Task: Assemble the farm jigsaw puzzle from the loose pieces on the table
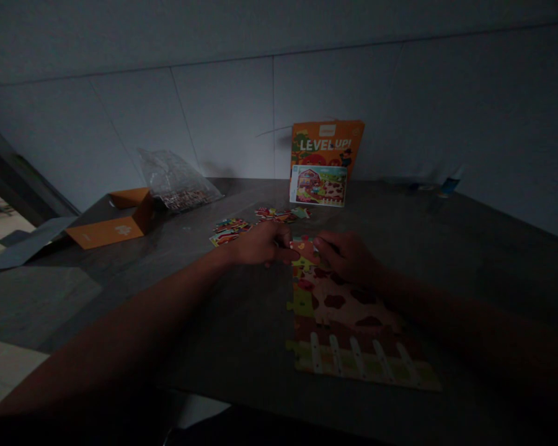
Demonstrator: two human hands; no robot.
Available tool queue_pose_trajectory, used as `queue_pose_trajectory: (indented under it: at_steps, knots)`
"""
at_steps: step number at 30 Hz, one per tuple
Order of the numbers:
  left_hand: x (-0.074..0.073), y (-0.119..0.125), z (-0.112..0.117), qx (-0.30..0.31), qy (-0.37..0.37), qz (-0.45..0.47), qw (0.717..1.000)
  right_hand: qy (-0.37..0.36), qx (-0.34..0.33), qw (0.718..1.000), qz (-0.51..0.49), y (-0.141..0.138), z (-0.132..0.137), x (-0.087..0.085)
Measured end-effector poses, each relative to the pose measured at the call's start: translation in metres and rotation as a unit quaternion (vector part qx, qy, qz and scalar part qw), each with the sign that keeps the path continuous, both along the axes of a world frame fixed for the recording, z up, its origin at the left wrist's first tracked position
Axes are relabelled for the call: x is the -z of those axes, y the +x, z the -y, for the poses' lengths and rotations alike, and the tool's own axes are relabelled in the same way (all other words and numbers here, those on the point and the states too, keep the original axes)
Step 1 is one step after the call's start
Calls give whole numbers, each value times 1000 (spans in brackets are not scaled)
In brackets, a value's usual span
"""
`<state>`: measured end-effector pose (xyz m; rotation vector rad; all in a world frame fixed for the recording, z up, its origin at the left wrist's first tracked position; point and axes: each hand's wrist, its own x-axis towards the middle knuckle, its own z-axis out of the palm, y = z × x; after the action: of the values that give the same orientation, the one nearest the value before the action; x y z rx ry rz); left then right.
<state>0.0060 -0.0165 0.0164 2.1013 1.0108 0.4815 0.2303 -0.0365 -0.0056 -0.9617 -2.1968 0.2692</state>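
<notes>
A partly joined farm puzzle point(348, 322) with a spotted cow and a white fence lies on the dark table point(204, 322) in front of me. My left hand point(260, 244) and my right hand point(346, 255) meet at its far edge. Both pinch a puzzle piece point(302, 249) at the top of the joined part. Loose coloured pieces point(230, 229) lie just behind my left hand, with more loose pieces point(281, 215) further back. The room is dim.
An orange puzzle box point(328, 145) leans on the wall with a picture card point(318, 184) in front. At the back left lie a clear plastic bag point(177, 179) and an orange box lid point(116, 226). A small blue object point(449, 186) sits far right.
</notes>
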Motion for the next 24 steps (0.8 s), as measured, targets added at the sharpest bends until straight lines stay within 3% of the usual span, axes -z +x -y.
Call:
queue_pose_trajectory:
  at_steps: [18,24]
  knots:
    - [-4,2,3,0,8,-15,1000,21,-13,1000,-15,2,-2,4]
    - [-9,2,9,53,-21,-11,998,-1,-31,999,-11,3,-2,4]
